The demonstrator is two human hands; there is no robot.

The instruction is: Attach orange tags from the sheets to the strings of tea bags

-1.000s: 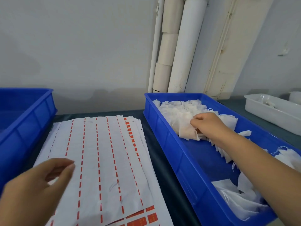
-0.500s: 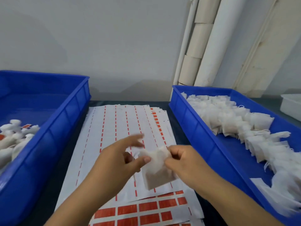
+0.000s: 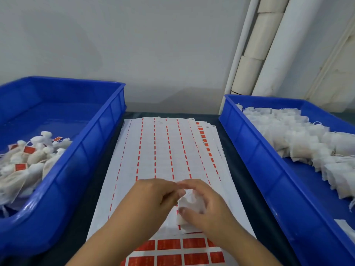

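Tea bag: 1, newly lifted from supply tray, now over peeled tag sheet.
Right hand: fingers curled, gripping bag.
Left hand: fingertips pinching bag top; string unseen.
Meaning: tagging imminent.

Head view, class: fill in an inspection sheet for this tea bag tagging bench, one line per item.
Surface: dark table under the trays.
Job's things: tag sheets, top one mostly peeled; orange tags nearest; tea bag above them.
Clutter: left tray holds tagged bags; right tray untagged.
Grippers: left hand at the bag's top; right hand grips it.
Cables: nothing seen.
Surroundings: wall, white pipes.
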